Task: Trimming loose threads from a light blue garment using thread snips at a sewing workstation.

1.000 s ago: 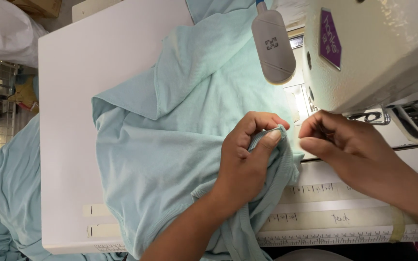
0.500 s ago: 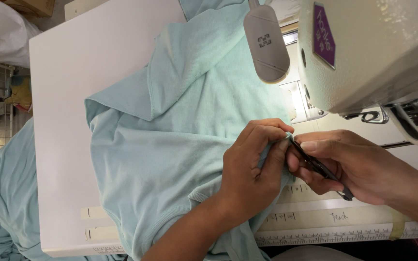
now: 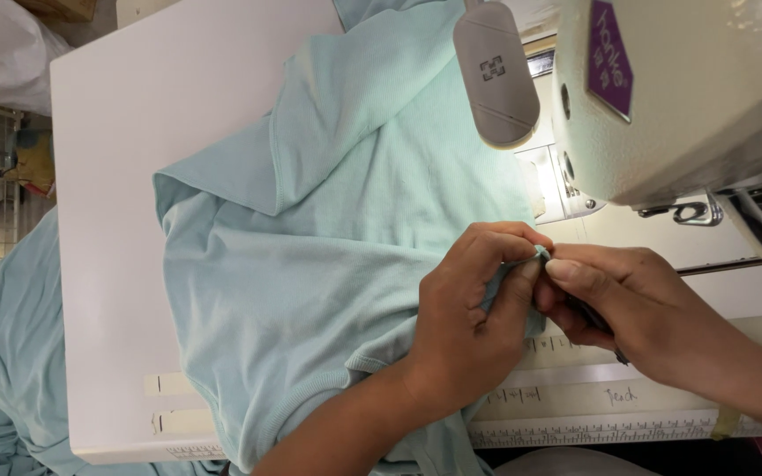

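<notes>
Pale mint knit garment [image 3: 328, 264], rumpled and folded, spreads left of both hands, left hand [image 3: 469, 326] and right hand [image 3: 628, 308] pinching its edge together between fingertips.

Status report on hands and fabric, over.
Left hand pinching the light-blue garment edge. Right hand holding a small dark tool at the same spot. Sewing machine close above.

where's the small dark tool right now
In the head view, the small dark tool sits right of centre in the right hand, its tip by the pale green fabric edge pinched by the left hand, just below the sewing machine.
</notes>
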